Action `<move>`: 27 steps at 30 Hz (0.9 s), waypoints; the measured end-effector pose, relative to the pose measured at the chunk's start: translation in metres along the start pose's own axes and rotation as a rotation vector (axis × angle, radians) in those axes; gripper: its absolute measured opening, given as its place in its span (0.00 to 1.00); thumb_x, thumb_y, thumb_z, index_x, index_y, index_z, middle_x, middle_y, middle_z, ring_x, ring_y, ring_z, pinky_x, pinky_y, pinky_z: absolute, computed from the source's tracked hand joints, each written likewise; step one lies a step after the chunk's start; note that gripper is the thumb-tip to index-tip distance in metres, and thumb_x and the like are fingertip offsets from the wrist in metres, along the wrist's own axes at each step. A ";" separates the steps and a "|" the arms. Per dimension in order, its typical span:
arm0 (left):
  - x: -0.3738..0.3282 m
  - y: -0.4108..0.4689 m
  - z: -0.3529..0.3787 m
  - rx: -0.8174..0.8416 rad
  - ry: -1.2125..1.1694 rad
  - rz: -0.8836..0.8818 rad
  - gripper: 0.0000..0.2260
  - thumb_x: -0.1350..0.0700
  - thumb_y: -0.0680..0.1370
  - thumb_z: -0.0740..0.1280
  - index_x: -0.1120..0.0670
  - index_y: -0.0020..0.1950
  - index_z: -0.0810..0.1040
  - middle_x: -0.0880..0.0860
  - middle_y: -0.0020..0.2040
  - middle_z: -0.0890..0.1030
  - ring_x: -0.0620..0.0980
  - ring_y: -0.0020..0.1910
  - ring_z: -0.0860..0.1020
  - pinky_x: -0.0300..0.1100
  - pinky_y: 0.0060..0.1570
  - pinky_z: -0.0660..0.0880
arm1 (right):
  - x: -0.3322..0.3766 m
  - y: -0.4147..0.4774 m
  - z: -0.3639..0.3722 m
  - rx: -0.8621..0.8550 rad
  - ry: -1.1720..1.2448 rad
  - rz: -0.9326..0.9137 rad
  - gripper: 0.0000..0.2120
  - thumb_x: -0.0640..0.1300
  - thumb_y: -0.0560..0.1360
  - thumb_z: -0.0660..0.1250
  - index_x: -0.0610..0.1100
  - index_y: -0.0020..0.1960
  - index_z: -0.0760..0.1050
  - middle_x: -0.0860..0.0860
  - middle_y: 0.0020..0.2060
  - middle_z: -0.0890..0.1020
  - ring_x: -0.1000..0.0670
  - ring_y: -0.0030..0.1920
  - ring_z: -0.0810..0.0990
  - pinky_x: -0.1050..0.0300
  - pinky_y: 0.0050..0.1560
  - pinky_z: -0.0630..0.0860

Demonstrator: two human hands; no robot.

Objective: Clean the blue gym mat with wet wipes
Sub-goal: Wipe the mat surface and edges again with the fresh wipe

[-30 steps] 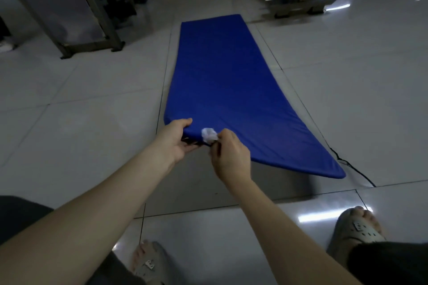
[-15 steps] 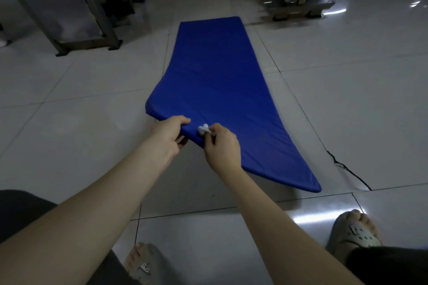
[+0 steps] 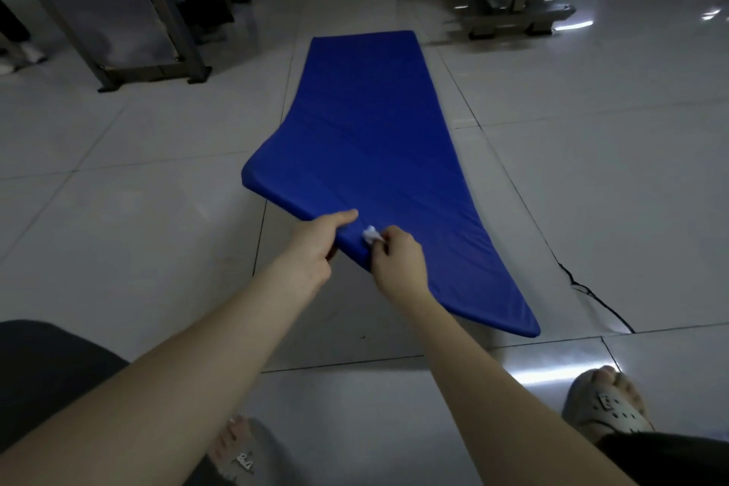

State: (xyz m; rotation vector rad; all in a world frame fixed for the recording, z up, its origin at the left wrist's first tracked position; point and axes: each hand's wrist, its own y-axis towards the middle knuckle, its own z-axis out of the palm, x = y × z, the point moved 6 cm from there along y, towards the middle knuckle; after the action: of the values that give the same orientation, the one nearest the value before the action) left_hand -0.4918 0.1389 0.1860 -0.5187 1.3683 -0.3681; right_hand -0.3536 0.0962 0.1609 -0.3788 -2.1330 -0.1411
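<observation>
- Left hand [image 3: 315, 245]: grips the near edge of the blue gym mat [image 3: 374, 138], thumb flat on top, fingers curled underneath and out of sight.
- Right hand [image 3: 398, 260]: just beside the left, fingers curled tight, pinches a small crumpled wet wipe [image 3: 371, 236] against the same edge; cannot tell whether it also grips the mat itself.
- Mat: stretches away from both hands across the tiled floor [image 3: 118, 209]; near end held up off the tiles and twisted, far end lying flat near the weight rack [image 3: 513, 12].
- Step in hand, by judgement: handling the mat's near end, either to wipe along its rim or to reposition or turn it; broad top surface beyond the hands probably not yet wiped.
- Next move probably calls for keeping the left-hand grip steady so the floppy end does not sag, then dragging the wipe along the edge or out over the surface away from the hands; opening the wipe out flatter would cover more.
- Thin black cable [image 3: 591, 296] on the tiles to the right of the right hand, close to the mat's near corner; worth keeping clear of.
- Writing: none legible on mat or wipe; small marks on the sandals [image 3: 607, 410] near the elbows, too small to read.
</observation>
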 end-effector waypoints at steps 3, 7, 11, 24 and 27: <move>0.013 0.001 0.002 -0.009 0.081 -0.085 0.04 0.60 0.75 0.74 0.55 0.47 0.80 0.54 0.45 0.84 0.52 0.45 0.82 0.48 0.43 0.80 | 0.021 0.000 0.006 0.036 -0.010 -0.105 0.13 0.50 0.83 0.58 0.47 0.41 0.71 0.51 0.32 0.76 0.51 0.30 0.73 0.56 0.29 0.64; -0.006 0.004 -0.010 -0.067 -0.042 -0.058 0.09 0.64 0.76 0.69 0.54 0.52 0.74 0.57 0.49 0.82 0.55 0.45 0.83 0.49 0.30 0.80 | -0.041 -0.008 -0.015 -0.033 -0.220 0.029 0.08 0.46 0.82 0.58 0.48 0.44 0.68 0.51 0.36 0.76 0.51 0.35 0.76 0.49 0.37 0.77; -0.022 -0.001 -0.027 -0.135 -0.197 0.001 0.13 0.63 0.71 0.70 0.51 0.53 0.74 0.55 0.52 0.82 0.56 0.49 0.83 0.52 0.34 0.83 | -0.122 -0.017 -0.055 -0.059 -0.410 0.309 0.04 0.45 0.82 0.60 0.44 0.53 0.70 0.48 0.43 0.79 0.48 0.41 0.78 0.48 0.45 0.78; -0.001 0.002 -0.019 -0.051 -0.159 -0.124 0.12 0.56 0.79 0.69 0.52 0.61 0.73 0.57 0.54 0.81 0.59 0.52 0.82 0.59 0.45 0.81 | -0.019 -0.026 0.013 -0.045 -0.149 -0.051 0.08 0.49 0.81 0.60 0.50 0.43 0.69 0.54 0.33 0.75 0.56 0.32 0.74 0.59 0.31 0.64; -0.011 0.006 -0.027 -0.073 -0.225 -0.091 0.08 0.58 0.78 0.68 0.51 0.56 0.74 0.56 0.54 0.81 0.58 0.52 0.82 0.56 0.35 0.81 | -0.081 -0.026 -0.018 -0.063 -0.330 0.162 0.07 0.48 0.82 0.60 0.49 0.46 0.67 0.55 0.34 0.74 0.55 0.36 0.76 0.59 0.32 0.65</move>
State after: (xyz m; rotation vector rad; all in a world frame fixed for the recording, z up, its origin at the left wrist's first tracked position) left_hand -0.5209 0.1461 0.1890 -0.6638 1.1459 -0.3239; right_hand -0.3057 0.0493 0.1046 -0.6468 -2.4135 -0.0544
